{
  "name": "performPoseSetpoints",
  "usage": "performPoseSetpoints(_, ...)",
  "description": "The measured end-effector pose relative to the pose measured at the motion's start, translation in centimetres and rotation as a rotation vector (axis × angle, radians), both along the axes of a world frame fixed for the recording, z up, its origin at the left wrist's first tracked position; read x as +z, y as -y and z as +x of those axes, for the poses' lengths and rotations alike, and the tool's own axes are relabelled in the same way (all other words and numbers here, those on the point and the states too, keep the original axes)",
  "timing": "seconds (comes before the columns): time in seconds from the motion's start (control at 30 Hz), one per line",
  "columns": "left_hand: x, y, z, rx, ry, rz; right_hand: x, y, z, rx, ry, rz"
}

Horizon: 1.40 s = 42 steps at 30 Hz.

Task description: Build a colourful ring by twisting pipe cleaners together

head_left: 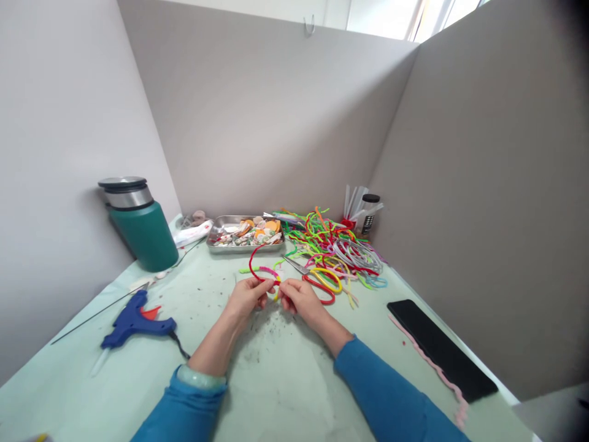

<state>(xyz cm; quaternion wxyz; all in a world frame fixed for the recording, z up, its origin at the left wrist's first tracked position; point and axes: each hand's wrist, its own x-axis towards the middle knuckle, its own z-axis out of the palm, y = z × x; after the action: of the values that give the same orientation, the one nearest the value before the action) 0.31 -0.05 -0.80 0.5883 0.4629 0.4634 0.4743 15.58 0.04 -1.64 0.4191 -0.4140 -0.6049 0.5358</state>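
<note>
My left hand (247, 297) and my right hand (299, 299) meet over the middle of the pale green table (276, 380), both pinched on a small twisted bundle of pipe cleaners (267, 273). A red strand loops up from the bundle, with pink and yellow strands beside it. Both hands' fingers are closed around its lower end. Scissors with red and yellow handles (317, 279) lie just right of my right hand.
A heap of coloured pipe cleaners (340, 245) lies at the back right. A metal tray of small pieces (243, 233), a teal flask (140, 224), a blue glue gun (133, 322), a black phone (439, 347) and a pink strand (432, 365) surround the hands. Grey partition walls enclose the table.
</note>
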Motion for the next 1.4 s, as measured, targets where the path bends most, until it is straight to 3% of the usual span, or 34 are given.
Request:
performPoseSetpoints(0.23,0.6,0.2,0.2,0.046,-0.174,0.037,-0.3,0.3,-0.2,-0.156,0.173,0.337)
performPoseSetpoints(0.37,0.4,0.1,0.1,0.040,-0.221,0.037,0.0,0.3,-0.1,-0.202,0.313,0.415)
performPoseSetpoints(0.47,0.1,-0.1,-0.1,0.066,-0.179,0.033,0.8,-0.3,1.5,-0.244,0.522,0.511)
performPoseSetpoints(0.53,0.1,-0.3,-0.3,0.108,-0.157,0.007,1.4,-0.8,3.3,-0.371,0.753,0.568)
performPoseSetpoints(0.63,0.1,-0.4,-0.4,0.148,-0.126,-0.023,1.6,-1.4,5.8,-0.464,1.104,0.512)
performPoseSetpoints(0.73,0.1,-0.5,-0.5,0.172,-0.090,-0.026,1.2,-1.7,6.8,-0.385,1.237,0.451)
performPoseSetpoints(0.9,0.1,-0.6,-0.8,0.234,-0.021,-0.009,1.1,-2.0,6.8,-0.382,1.166,0.426)
performPoseSetpoints(1.03,0.1,-0.7,-1.1,0.277,0.011,-0.006,1.4,-2.2,7.3,-0.376,0.836,0.374)
performPoseSetpoints(1.2,0.2,-0.8,-1.3,0.305,0.005,0.010,1.3,-2.3,7.5,-0.202,0.443,0.304)
performPoseSetpoints(1.4,0.1,-0.9,-1.6,0.315,0.008,0.014,2.1,-0.8,6.5,-0.008,0.632,0.426)
